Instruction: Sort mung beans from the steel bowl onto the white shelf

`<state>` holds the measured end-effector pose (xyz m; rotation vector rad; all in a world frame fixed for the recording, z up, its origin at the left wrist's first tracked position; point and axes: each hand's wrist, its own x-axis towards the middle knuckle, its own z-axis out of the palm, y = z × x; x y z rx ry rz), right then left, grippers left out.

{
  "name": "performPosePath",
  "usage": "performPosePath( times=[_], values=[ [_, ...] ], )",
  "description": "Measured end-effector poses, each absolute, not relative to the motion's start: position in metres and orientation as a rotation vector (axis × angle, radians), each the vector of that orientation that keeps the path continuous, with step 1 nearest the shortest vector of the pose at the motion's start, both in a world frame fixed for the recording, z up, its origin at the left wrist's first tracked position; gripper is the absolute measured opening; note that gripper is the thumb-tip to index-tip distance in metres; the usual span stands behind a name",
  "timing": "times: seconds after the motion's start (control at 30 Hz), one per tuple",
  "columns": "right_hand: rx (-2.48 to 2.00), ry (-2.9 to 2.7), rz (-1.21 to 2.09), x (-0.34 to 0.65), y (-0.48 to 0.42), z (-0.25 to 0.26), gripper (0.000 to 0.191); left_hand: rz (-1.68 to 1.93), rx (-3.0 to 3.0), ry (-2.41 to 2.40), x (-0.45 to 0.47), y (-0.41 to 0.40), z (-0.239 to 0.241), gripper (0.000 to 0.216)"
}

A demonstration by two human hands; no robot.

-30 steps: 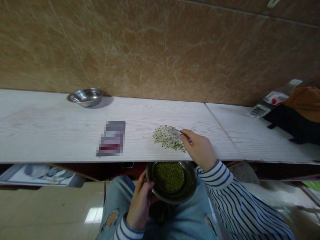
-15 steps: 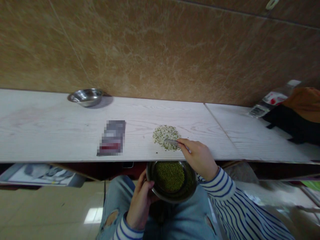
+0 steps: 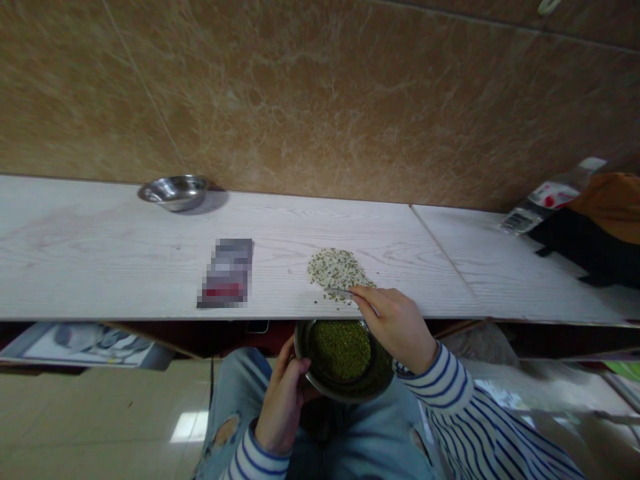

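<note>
My left hand (image 3: pixel 286 393) is closed on the rim of a metal bowl (image 3: pixel 345 395), its thumb over the near left edge. Green beans (image 3: pixel 343 348), which look like mung beans, cover the bottom of this bowl, held below the table's front edge above my lap. My right hand (image 3: pixel 397 325) pinches a metal spoon (image 3: pixel 338 291) whose tip points left. The spoon lies at the near edge of a loose pile of white grains mixed with green beans (image 3: pixel 337 268) on the tabletop. Part of the spoon's handle is hidden by my fingers.
A second metal bowl (image 3: pixel 173 193) stands near the wall at the back left. A blurred-out flat object (image 3: pixel 226 273) lies left of the pile. At the far right are a plastic bottle (image 3: pixel 540 200) and a dark and brown bag (image 3: pixel 595 227). An open drawer (image 3: pixel 90 345) sits below left.
The spoon and my right hand have shifted slightly toward me, from inside the pile to its near edge. A few grains now lie nearer the table edge. My left hand keeps the bowl in place.
</note>
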<state>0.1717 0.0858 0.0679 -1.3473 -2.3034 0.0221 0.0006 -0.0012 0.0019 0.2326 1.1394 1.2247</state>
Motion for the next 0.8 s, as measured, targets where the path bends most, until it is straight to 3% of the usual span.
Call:
performPosePath(
  times=[0.8],
  values=[
    [-1.422, -2.203, -0.02, 0.2, 0.07, 0.067, 0.025, 1.223, 0.225, 1.128, 0.001, -0.001, -0.001, 0.052]
  ],
)
